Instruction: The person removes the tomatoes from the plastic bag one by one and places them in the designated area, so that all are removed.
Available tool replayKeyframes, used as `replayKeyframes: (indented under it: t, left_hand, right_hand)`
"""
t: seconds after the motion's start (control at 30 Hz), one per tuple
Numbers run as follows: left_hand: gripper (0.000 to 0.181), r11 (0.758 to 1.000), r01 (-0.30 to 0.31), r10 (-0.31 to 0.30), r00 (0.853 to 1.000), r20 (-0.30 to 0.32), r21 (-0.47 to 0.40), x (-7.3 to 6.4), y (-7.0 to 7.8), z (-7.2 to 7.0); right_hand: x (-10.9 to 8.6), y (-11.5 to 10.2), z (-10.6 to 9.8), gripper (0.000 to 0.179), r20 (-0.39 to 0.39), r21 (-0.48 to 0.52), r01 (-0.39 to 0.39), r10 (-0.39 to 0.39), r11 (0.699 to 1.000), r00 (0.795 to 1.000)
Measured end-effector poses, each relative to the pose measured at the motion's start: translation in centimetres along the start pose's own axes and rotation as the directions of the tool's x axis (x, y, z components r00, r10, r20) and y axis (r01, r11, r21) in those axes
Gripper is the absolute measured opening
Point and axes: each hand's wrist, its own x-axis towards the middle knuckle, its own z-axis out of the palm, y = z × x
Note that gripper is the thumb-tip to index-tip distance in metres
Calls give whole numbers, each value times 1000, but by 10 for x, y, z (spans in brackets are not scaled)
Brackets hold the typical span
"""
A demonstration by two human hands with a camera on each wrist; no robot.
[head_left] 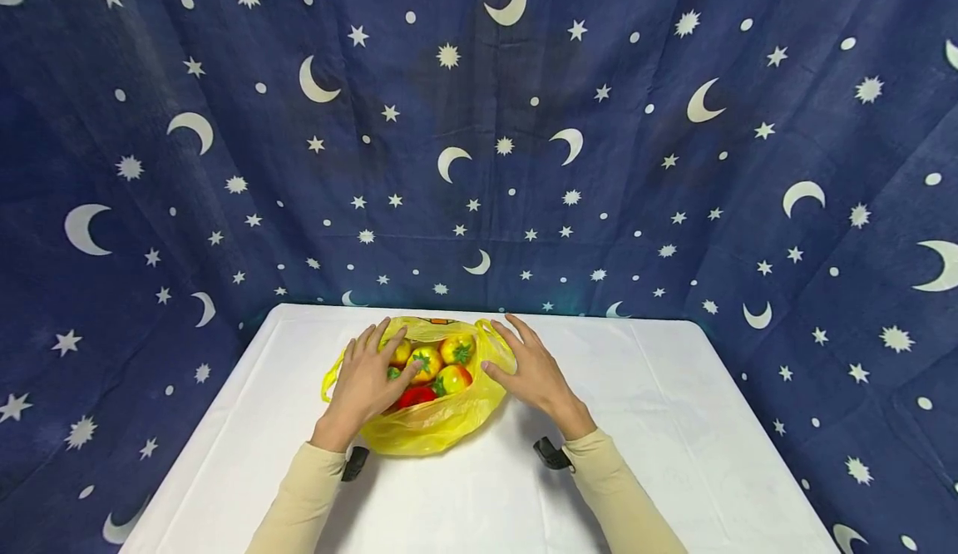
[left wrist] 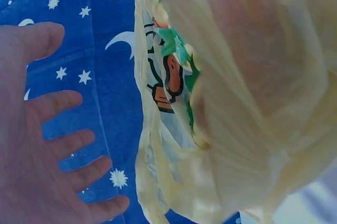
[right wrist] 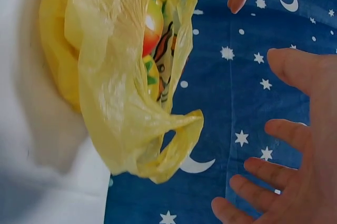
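Note:
A yellow plastic bag [head_left: 430, 436] with its mouth open lies on the table, filled with several round, yellow-and-red, tomato-like fruits [head_left: 425, 361] with green leafy tops. Among them a deep red one [head_left: 415, 398] sits nearest the front rim. My left hand [head_left: 367, 378] is over the bag's left side, fingers spread and extended, holding nothing. At the opposite side my right hand [head_left: 535, 375] has its fingers apart beside the bag's right handle loop [right wrist: 192, 137]. Both wrist views show a gap between the fingers and the bag. The lower fruits are hidden by the plastic.
The bag stands on a table with a white cloth [head_left: 674, 446]. Behind the table and along both sides hangs a dark blue curtain [head_left: 419, 105] with moons and stars. A dark wrist device [head_left: 552, 454] is by the right sleeve, another [head_left: 355, 463] by the left.

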Motion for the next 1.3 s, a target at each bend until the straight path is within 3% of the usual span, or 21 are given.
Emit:
replayKeyframes:
  t: [0.13,0.4,0.6,0.9,1.13,1.3]
  left_hand:
    - [64,1000,17,-18,999,-33,-22,-5,-6,1]
    - [64,996,78,-80,996,-42,-52,-10,-20,3]
    - [63,988,130,-131,991,0,-80,-12,-30,0]
    - [60,979,151,-148,988,31,-140,-15,-41,-1]
    - [68,960,242,-227,966,120,-137,-13,-50,-3]
    - [60,958,246,-225,963,149,-144,-12,-57,-4]
  right_hand:
    - [2,-5,4,68,-13,33,31,-31,999,999]
    - [3,-12,13,66,-12,100,63,-62,993,998]
    - [3,-16,19,64,48,172,34,-43,984,998]
    - [6,-12,32,62,57,261,43,-60,964,997]
    - [11,-11,44,57,74,353,35,-65,935,995]
    - [13,-12,52,55,91,352,14,-49,936,995]
